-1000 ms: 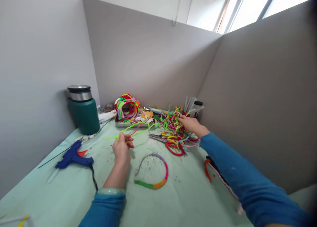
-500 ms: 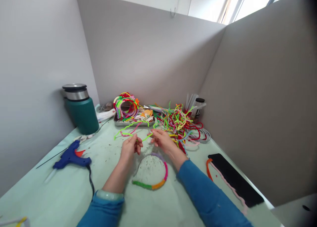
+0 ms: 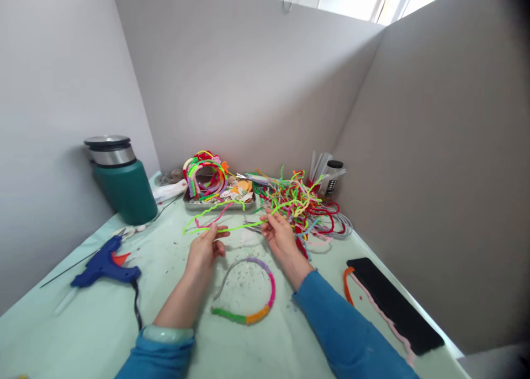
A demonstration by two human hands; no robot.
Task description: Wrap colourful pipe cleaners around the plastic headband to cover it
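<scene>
A neon-green pipe cleaner (image 3: 244, 226) stretches between my hands above the table. My left hand (image 3: 206, 249) pinches one part of it between thumb and forefinger. Farther right, my right hand (image 3: 279, 233) grips it near the pile. Below them lies a headband (image 3: 272, 291), wrapped in green, orange, pink and purple, with a bare grey end at its upper left. Behind my left hand, a pink pipe cleaner (image 3: 215, 218) rests beside more neon-green strand. Scissors (image 3: 252, 227) lie partly hidden behind my right hand.
At left are a blue glue gun (image 3: 105, 266) and a green bottle (image 3: 122, 186). A metal tray (image 3: 219, 206) carries wrapped headbands and small cutouts. Tangled pipe cleaners (image 3: 298, 202) lie at back right. A black strip (image 3: 395, 304) lies at right, near grey partition walls.
My hands have moved apart, drawing the neon-green pipe cleaner straighter between them. The scissors behind my right hand now show. The camera view has shifted slightly.
</scene>
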